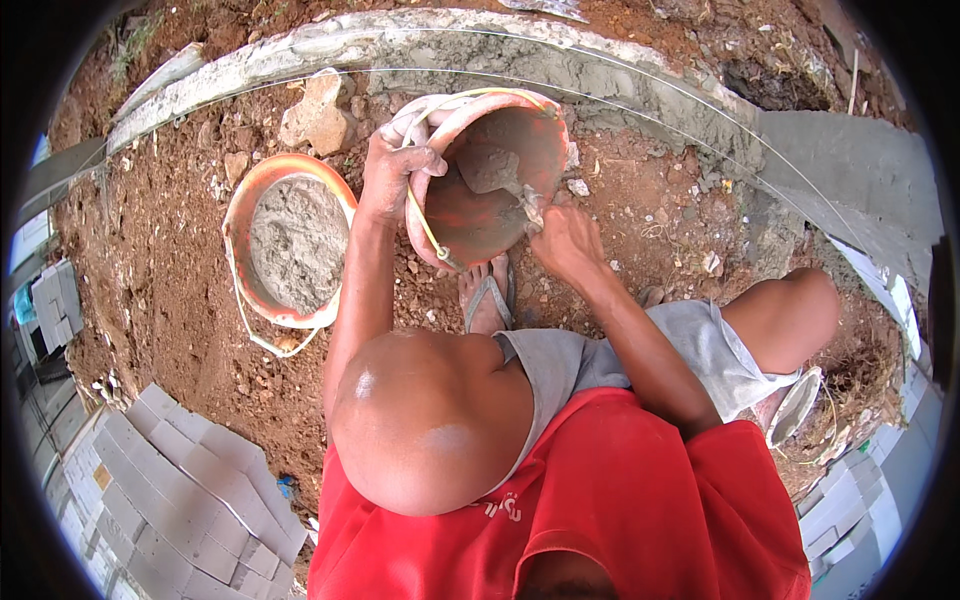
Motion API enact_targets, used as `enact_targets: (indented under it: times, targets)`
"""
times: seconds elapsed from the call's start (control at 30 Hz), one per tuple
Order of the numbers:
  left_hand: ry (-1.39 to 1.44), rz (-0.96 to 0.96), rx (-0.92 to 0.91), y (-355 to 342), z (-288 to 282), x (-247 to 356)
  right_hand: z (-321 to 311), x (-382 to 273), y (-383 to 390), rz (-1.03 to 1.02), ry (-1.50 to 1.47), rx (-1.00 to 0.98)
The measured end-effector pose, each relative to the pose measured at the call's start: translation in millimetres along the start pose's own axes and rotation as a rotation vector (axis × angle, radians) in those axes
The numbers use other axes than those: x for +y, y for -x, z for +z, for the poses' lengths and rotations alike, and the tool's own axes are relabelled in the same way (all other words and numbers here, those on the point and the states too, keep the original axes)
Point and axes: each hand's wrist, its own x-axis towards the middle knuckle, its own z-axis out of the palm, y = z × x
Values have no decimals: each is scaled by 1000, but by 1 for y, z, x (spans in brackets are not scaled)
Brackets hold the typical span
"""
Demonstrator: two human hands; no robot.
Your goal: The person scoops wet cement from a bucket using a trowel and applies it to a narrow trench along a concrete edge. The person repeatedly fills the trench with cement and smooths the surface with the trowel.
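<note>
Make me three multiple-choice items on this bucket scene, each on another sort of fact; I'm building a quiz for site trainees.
1. Where does the full bucket stand?
A. left of the tilted bucket
B. on the grey blocks
C. on the wet strip

2. How many buckets show?
A. one
B. two
C. four

3. How is the tilted bucket held?
A. flat on the ground
B. upside down
C. tipped, mouth toward the person

Key: 1 A, it sits on the soil at the left. 2 B, one full, one tilted. 3 C, the left hand grips its rim while the right hand works a trowel inside.
</note>
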Motion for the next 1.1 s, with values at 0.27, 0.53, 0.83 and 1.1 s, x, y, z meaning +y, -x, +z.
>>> enact_targets:
  times: [0.27,0.53,0.83,1.1]
  targets:
    - [-26,-19,38,-8,23,-18,53,16,-6,100,-91,-102]
    - [-82,39,114,7,38,-12,17,-2,-24,98,-203,1]
    - [92,155,90,18,27,-25,68,11,-19,-232,-540,-389]
    - [72,117,285,36,18,-17,-6,20,12,284,-1517,-1049]
